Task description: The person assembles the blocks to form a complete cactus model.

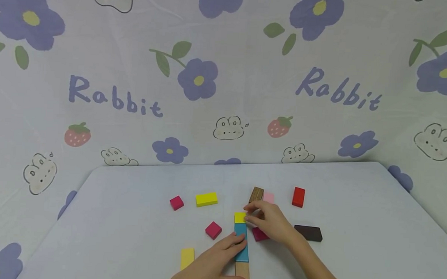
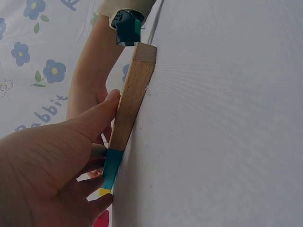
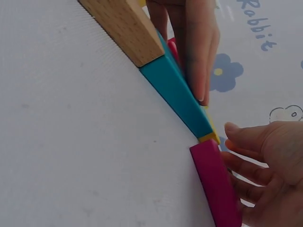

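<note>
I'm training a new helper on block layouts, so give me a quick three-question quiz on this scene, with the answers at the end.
1. Multiple choice: whose fingers lie on the blue block? A) the left hand's; B) the right hand's; C) nobody's.
2. True or false: in the head view, the dark brown block lies to the right of the blue block.
3. Fill in the blank: starting nearest the person, the line of blocks runs plain wood block, blue block, ____ block.

Key:
1. A
2. True
3. yellow
</note>
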A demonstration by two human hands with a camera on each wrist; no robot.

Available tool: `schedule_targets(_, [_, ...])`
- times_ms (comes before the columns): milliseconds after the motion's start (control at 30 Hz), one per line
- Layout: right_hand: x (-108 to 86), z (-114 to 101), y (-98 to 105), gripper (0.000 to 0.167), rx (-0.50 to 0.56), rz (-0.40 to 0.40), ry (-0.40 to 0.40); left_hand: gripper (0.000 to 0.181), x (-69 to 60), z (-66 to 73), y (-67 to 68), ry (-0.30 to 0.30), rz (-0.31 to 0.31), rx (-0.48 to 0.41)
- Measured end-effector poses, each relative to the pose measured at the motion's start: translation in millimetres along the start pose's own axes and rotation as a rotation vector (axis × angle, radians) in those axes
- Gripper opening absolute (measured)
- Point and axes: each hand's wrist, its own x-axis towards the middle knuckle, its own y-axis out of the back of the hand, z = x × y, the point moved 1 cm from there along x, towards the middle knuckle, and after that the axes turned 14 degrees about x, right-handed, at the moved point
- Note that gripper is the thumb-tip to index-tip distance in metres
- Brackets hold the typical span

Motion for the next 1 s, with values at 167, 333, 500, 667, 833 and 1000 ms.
schedule_targets(167, [-4.0,-3,8,0.027,-0.013,0.015,-0.03,0.086,-0.2,-0.3,-0.9,0.028,-0.023,-0.013])
schedule_targets(333, [-8.2,-2,18,0.027,-0.023,0.003,-0.044,0.086,-0.1,0.6,-1.5,0.063,-0.052,-0.032])
schedule_targets(500, [-11.8,1,28,0.026,-0.011,-0.021,-0.037,0.087,0.4,1.0,-2.4,0.067,-0.057,-0.024])
schedule_targets(667, [-13.1,2,33,0.027,-0.007,-0.025,-0.031,0.087,0.5,0.4,-2.1,0.061,-0.058,-0.024])
schedule_targets(833, [-18.2,3,35,0.028,-0.015,-0.029,0.002,0.086,0.4,0.2,-0.9,0.066,-0.066,-0.018])
schedule_targets(1000, [-23.0,7,38,0.031,-0.024,-0.029,0.011,0.086,-0.3,0.4,-0.4,0.074,-0.072,-0.015])
